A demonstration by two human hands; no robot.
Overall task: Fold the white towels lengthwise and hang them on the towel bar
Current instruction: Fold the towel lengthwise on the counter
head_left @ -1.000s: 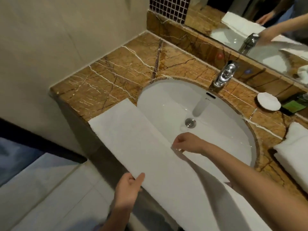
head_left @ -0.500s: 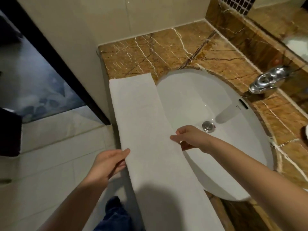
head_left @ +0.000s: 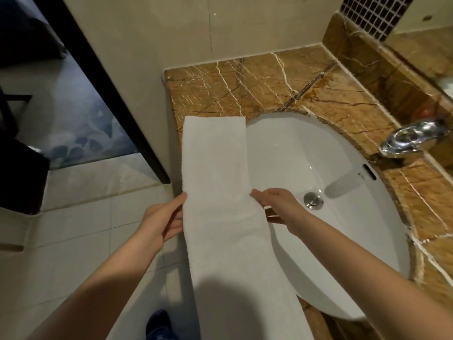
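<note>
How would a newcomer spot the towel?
Start at the white sink in the marble counter. Over its left rim lies a long narrow towel, left hand and right hand pinching its edges. The only cloth: matte, unlike the glossy sink.

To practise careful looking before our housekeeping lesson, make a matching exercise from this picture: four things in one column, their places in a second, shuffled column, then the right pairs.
Things:
1 white towel
2 faucet
3 drain stopper
4 left hand

Places:
A at the bottom of the sink basin
B on the marble counter beside the basin
C holding the towel's left edge
D laid as a long narrow strip partly over the basin's rim

Pairs: 1-D, 2-B, 3-A, 4-C
</note>
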